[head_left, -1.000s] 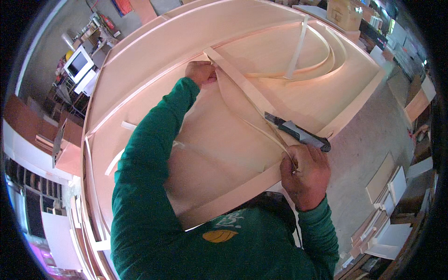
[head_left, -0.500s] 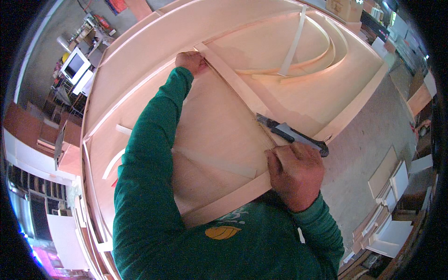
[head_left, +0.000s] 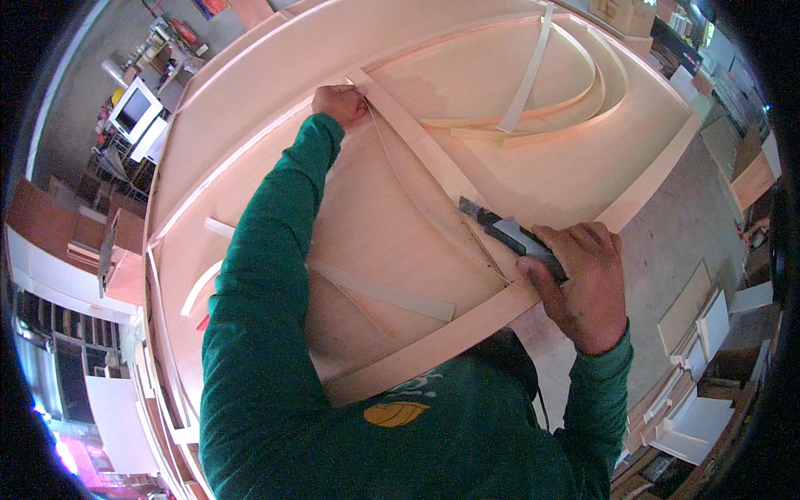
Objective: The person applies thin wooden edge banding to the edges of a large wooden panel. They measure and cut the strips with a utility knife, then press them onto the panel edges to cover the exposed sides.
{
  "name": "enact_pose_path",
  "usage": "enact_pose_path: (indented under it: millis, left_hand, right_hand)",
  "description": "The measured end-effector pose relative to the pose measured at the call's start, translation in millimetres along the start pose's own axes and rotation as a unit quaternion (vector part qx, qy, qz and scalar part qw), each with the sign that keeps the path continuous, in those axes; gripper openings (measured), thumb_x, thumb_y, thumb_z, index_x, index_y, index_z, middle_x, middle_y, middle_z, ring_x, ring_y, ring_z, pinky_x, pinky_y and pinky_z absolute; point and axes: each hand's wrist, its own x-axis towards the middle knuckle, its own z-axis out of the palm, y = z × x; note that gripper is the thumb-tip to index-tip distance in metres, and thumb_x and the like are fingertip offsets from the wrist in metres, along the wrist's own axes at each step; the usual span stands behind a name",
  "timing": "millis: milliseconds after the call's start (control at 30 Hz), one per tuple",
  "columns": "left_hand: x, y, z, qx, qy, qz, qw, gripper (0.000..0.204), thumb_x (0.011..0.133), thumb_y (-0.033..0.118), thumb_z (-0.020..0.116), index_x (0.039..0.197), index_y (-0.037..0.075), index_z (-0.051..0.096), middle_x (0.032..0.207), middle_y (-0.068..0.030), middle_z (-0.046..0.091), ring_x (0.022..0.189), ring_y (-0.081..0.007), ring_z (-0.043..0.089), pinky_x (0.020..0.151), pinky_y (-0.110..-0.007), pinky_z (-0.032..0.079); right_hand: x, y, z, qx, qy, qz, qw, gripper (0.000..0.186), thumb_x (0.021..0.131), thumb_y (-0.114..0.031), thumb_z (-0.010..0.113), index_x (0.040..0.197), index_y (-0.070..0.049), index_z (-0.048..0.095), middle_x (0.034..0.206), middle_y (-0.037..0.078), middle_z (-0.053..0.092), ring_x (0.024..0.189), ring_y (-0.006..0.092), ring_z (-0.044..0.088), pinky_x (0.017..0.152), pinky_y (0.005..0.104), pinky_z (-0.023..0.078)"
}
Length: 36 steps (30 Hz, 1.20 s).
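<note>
My left hand point(head_left: 340, 105) is closed at the far end of a flat wooden batten point(head_left: 417, 150), pinching the end of a thin strip point(head_left: 398, 177). From those fingers the strip bows loosely over the pale wood panel toward the batten's near end. My right hand point(head_left: 590, 279) is wrapped round the near end of a long black and grey hand tool point(head_left: 510, 232), whose exact kind I cannot make out. The tool's other end points away and to the left, over the batten. A wooden edge rail point(head_left: 417, 350) runs close in front of my body.
Curved wooden strips point(head_left: 596, 83) and a straight pale slat point(head_left: 527, 71) lie on the panel's far right. Another slat point(head_left: 383, 290) lies beside my left forearm. A cardboard box point(head_left: 623, 17) stands at the back; board offcuts point(head_left: 700, 421) lean at the right.
My right hand has moved right and closed on the tool, letting go of the thin strip. The strip, straight along the batten before, now bows leftward. My left hand has barely moved.
</note>
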Motion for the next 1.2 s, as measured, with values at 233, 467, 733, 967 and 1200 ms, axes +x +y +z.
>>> enact_pose_path:
  millis: [233,467,733,967,1200]
  left_hand:
    - [2,25,-9,0.31,-0.025,0.101,0.945,0.024,0.085,0.036,0.066,0.089,0.014,0.075,0.088,-0.0107,0.077,0.086,-0.0347,0.077,0.073,-0.05,0.062]
    - [3,26,-6,0.315,0.004,0.118,0.942,0.018,0.095,0.031,0.067,0.085,0.019,0.077,0.087,-0.0064,0.078,0.08,-0.0294,0.077,0.069,-0.046,0.061]
    - [11,19,-3,0.355,-0.043,0.114,0.927,0.042,0.109,0.046,0.054,0.1,0.015,0.081,0.094,0.0018,0.08,0.088,-0.0198,0.076,0.08,-0.04,0.061]
    - [10,14,-7,0.02,-0.088,-0.073,0.993,0.014,0.086,0.03,0.068,0.091,0.02,0.078,0.09,-0.0043,0.078,0.087,-0.0295,0.077,0.074,-0.042,0.062]
    - [16,37,-10,0.395,-0.084,0.055,0.913,0.035,0.103,0.041,0.057,0.087,0.021,0.08,0.089,-0.0039,0.079,0.086,-0.0271,0.077,0.078,-0.042,0.061]
  right_hand:
    - [1,22,3,-0.024,0.054,0.002,0.998,0.034,0.09,-0.019,0.079,0.119,-0.003,0.074,0.105,0.017,0.073,0.105,0.0404,0.064,0.1,0.0521,0.047]
    - [9,76,5,-0.069,0.119,0.064,0.988,0.031,0.093,-0.014,0.078,0.119,0.0,0.073,0.107,0.021,0.073,0.106,0.0428,0.065,0.096,0.0506,0.051]
    - [15,83,15,-0.16,0.126,0.052,0.978,0.034,0.091,-0.018,0.081,0.121,-0.004,0.074,0.109,0.017,0.075,0.105,0.0401,0.067,0.099,0.0515,0.051]
    - [-1,-31,7,0.032,0.048,-0.003,0.998,0.027,0.089,-0.02,0.083,0.11,-0.007,0.071,0.102,0.015,0.072,0.095,0.0385,0.068,0.085,0.0507,0.056]
    - [-5,-44,27,0.059,0.023,0.073,0.995,0.024,0.088,-0.017,0.081,0.097,-0.007,0.061,0.081,0.016,0.066,0.077,0.0379,0.068,0.063,0.0503,0.055]
